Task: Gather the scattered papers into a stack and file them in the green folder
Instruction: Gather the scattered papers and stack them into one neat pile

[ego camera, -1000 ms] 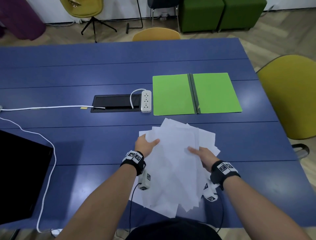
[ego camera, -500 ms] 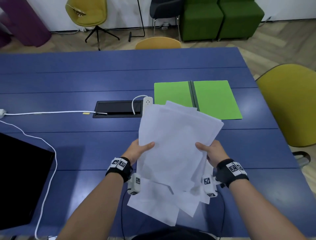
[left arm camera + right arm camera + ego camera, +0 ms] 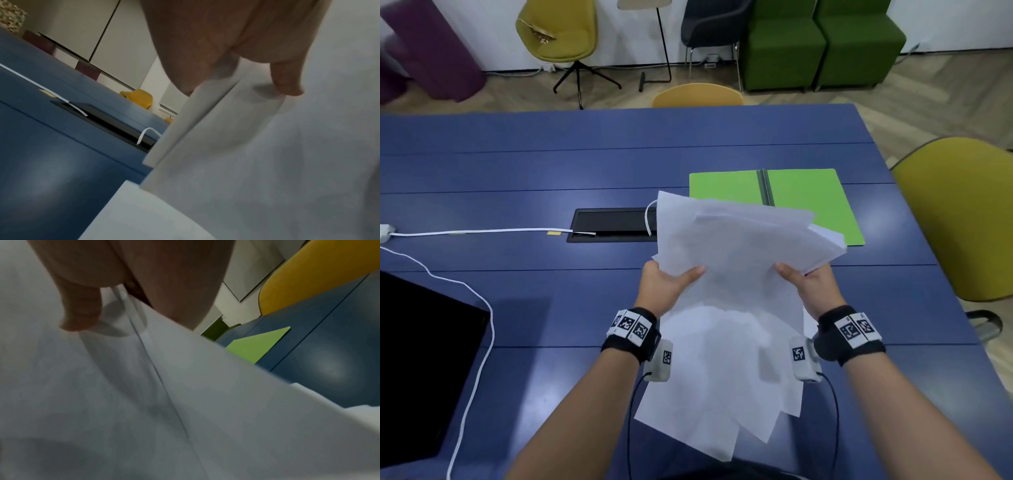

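A loose, uneven bundle of white papers (image 3: 732, 274) hangs lifted above the blue table (image 3: 517, 301), corners sticking out at the bottom. My left hand (image 3: 667, 286) grips its left edge, thumb on top. My right hand (image 3: 804, 282) grips the right edge the same way. The left wrist view shows the thumb pressing on the papers (image 3: 267, 162); the right wrist view shows the other thumb on the papers (image 3: 144, 402). The green folder (image 3: 808, 202) lies open and flat behind the bundle, its near left part hidden by the sheets, and one corner of the green folder (image 3: 257, 345) is seen past the paper edge.
A black cable hatch (image 3: 613, 224) with a white cord (image 3: 482, 232) sits left of the folder. A dark screen (image 3: 417, 363) lies at the near left. A yellow chair (image 3: 962, 219) stands by the table's right edge. Another chair back (image 3: 697, 96) is at the far edge.
The papers lay flat on the table under both hands a second ago. Both hands have gripped the sides and lifted the bundle, which now covers the power strip and part of the folder.
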A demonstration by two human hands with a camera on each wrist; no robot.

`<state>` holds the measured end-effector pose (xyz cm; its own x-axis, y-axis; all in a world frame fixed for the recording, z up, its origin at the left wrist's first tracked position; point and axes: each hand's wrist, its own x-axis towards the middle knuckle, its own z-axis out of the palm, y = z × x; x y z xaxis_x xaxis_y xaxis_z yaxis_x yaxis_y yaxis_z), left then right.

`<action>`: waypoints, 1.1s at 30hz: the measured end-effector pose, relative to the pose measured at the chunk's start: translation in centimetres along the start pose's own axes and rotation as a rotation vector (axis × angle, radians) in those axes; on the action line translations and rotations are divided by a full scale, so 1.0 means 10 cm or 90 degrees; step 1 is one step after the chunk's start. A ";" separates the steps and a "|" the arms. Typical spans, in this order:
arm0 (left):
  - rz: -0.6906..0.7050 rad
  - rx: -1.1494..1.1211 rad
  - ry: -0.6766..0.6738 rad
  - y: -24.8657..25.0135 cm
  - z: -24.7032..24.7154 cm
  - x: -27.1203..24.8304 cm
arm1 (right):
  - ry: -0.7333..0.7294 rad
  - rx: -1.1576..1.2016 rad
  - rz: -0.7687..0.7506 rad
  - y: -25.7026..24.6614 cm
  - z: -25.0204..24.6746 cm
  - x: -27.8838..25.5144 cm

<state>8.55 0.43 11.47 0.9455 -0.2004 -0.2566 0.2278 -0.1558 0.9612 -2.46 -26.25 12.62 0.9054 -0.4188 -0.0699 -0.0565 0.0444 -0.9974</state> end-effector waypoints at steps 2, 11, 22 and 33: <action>-0.004 0.007 -0.033 -0.08 -0.01 -0.02 | 0.002 -0.007 0.052 0.10 -0.03 -0.01; -0.010 -0.009 -0.026 -0.04 0.07 0.07 | 0.031 -0.014 0.111 0.29 0.07 0.03; -0.029 0.006 -0.058 -0.09 0.09 -0.01 | 0.034 -0.032 0.126 0.26 0.16 0.08; 0.007 0.010 -0.016 -0.12 0.06 0.03 | 0.017 -0.069 0.068 0.28 0.23 0.13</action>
<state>8.40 -0.07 10.23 0.9417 -0.2269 -0.2486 0.2132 -0.1693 0.9622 -0.47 -24.59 9.75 0.8801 -0.4413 -0.1751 -0.1988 -0.0078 -0.9800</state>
